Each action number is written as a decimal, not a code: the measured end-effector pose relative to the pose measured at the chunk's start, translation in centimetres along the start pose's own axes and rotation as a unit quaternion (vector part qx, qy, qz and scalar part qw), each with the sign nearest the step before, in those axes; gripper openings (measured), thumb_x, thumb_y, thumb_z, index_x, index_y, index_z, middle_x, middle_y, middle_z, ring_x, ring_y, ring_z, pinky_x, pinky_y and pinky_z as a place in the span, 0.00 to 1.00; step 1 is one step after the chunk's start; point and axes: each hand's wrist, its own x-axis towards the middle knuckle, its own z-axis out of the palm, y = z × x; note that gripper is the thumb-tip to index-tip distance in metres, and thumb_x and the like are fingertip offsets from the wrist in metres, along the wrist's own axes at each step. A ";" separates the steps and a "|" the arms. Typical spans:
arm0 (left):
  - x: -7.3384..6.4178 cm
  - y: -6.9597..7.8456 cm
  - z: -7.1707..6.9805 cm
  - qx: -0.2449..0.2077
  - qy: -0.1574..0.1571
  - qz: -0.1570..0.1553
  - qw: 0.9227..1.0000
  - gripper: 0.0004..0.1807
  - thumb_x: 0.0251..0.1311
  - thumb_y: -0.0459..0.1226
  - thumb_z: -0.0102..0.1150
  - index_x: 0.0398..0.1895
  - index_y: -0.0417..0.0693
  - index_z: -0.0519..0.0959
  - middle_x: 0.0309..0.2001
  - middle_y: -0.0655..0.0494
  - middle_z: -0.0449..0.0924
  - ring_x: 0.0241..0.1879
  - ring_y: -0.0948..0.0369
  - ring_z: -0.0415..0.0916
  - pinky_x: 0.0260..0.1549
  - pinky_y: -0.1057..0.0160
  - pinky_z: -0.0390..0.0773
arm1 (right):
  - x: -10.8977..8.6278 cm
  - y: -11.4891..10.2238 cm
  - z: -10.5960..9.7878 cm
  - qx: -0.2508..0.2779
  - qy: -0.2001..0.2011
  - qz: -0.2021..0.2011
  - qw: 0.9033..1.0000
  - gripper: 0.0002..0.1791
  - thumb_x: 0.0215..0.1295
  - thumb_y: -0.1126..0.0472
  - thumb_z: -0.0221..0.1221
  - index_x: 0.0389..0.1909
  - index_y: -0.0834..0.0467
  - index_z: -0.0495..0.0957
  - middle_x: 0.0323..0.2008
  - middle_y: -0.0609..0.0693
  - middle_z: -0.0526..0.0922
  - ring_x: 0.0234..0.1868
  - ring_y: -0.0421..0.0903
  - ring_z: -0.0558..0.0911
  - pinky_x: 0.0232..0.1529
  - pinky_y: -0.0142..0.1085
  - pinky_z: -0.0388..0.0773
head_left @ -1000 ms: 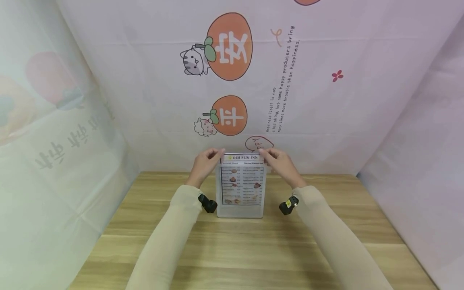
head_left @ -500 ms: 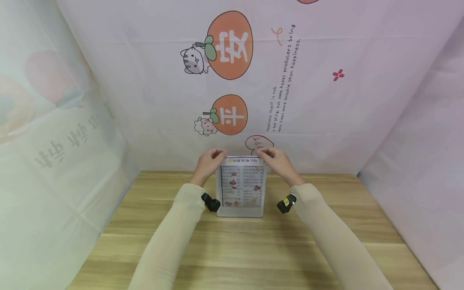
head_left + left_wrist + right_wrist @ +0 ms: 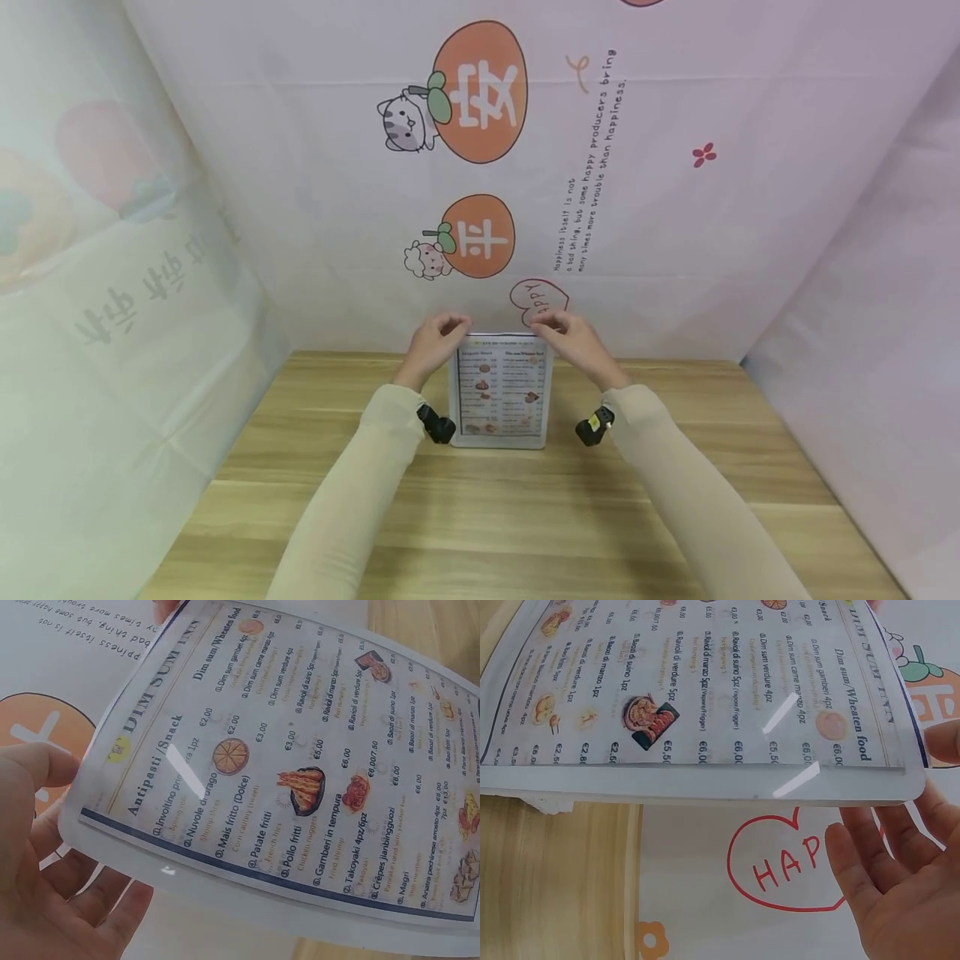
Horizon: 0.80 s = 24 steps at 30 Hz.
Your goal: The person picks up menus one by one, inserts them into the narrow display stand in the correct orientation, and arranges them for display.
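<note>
A printed dim sum menu sheet [image 3: 501, 392] sits inside a clear stand-up holder [image 3: 498, 442], which stands on the wooden table and faces me. The sheet's top edge is close to the holder's top edge. My left hand [image 3: 432, 346] is at the top left corner, with thumb and index finger pinching the menu there; its other fingers [image 3: 90, 915] spread behind the holder. At the top right corner my right hand [image 3: 579, 346] pinches likewise, its thumb [image 3: 943, 742] at the sheet's top edge and its lower fingers [image 3: 851, 855] beyond the holder's side.
Behind the holder rises a white cloth backdrop [image 3: 645, 217] printed with orange fruits, small animals and text. More cloth hangs on both sides. The wooden table [image 3: 495, 517] stretches toward me, and a black camera is strapped to each wrist.
The menu sheet has slid down inside the holder, covering the bare strip at its bottom. Both hands have come down slightly with it; the holder stays in place.
</note>
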 end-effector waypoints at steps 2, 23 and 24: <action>0.0 -0.2 0.1 0.002 -0.002 0.002 1.000 0.20 0.71 0.52 0.54 0.55 0.51 0.81 0.52 0.56 0.80 0.53 0.56 0.75 0.57 0.51 0.74 | -0.1 0.0 0.0 0.001 -0.002 0.000 1.000 0.21 0.74 0.48 0.56 0.59 0.57 0.77 0.53 0.55 0.80 0.54 0.52 0.76 0.53 0.48 0.77; -0.5 -1.4 -0.1 -0.011 0.006 -0.018 1.000 0.21 0.73 0.54 0.50 0.57 0.53 0.80 0.55 0.56 0.78 0.56 0.56 0.73 0.59 0.49 0.72 | -0.6 1.1 0.2 0.009 0.009 0.006 1.000 0.22 0.77 0.48 0.49 0.61 0.56 0.76 0.60 0.56 0.78 0.63 0.56 0.73 0.64 0.56 0.68; -0.5 -1.6 -0.3 -0.014 0.008 -0.020 1.000 0.21 0.73 0.55 0.50 0.56 0.54 0.81 0.56 0.56 0.78 0.56 0.56 0.73 0.59 0.48 0.72 | -0.7 1.2 0.2 0.006 0.012 0.005 1.000 0.22 0.77 0.48 0.49 0.62 0.55 0.76 0.61 0.56 0.77 0.64 0.56 0.72 0.64 0.56 0.68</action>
